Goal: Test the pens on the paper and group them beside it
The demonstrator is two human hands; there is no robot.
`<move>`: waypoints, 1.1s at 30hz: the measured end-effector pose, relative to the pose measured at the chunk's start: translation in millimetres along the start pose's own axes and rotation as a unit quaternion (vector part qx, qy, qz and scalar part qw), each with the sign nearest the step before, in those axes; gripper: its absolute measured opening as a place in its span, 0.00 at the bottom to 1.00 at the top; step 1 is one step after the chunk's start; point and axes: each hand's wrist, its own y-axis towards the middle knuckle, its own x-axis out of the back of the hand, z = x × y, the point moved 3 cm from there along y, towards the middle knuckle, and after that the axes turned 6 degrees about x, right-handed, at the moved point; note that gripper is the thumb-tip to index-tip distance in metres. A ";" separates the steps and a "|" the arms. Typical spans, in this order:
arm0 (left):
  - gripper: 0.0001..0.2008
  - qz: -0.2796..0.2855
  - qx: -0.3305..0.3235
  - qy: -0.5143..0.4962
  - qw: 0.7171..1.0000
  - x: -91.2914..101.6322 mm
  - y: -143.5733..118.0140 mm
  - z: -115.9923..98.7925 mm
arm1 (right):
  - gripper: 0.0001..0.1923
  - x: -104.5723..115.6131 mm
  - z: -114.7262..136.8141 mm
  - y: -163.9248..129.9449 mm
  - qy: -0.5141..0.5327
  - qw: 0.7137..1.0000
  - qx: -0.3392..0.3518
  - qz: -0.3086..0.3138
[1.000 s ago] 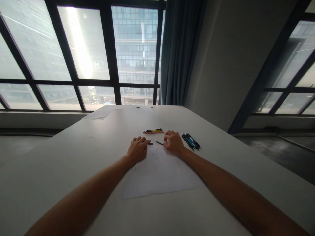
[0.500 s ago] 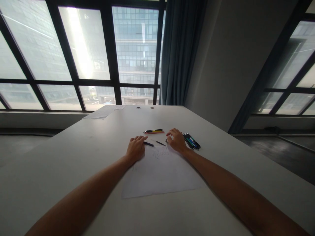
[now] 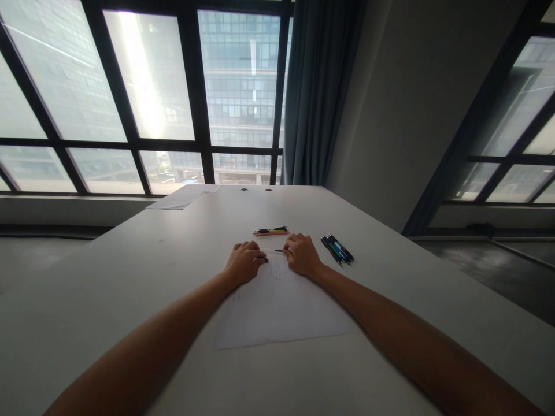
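A sheet of white paper (image 3: 281, 315) with small scribbled marks lies under and between my hands. At its far left edge, my left hand (image 3: 245, 263) is closed round a short dark pen-like piece (image 3: 266, 260), whose end sticks out past the fingertips. My right hand (image 3: 302, 254) is closed at the paper's far edge, its thumb and fingers pinching a thin dark stick (image 3: 278, 250) that points left. Most of both pieces is hidden by my fingers, and I cannot tell whether they are whole pens.
Several pens (image 3: 271, 231), yellow, red and black, lie together beyond my hands. To the right is a row of dark, green and blue pens (image 3: 337, 249). More paper (image 3: 184, 198) rests at the white table's (image 3: 186, 375) far left edge. A blue curtain (image 3: 316, 115) hangs behind.
My right hand has moved left and closed on the thin dark stick. My left hand has curled further over the other dark piece, which now shows less.
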 end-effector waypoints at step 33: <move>0.06 -0.115 0.039 0.009 0.992 6.1 -3.2 2.5 | 0.07 12.2 -1.9 -6.3 0.041 0.982 0.039 -0.178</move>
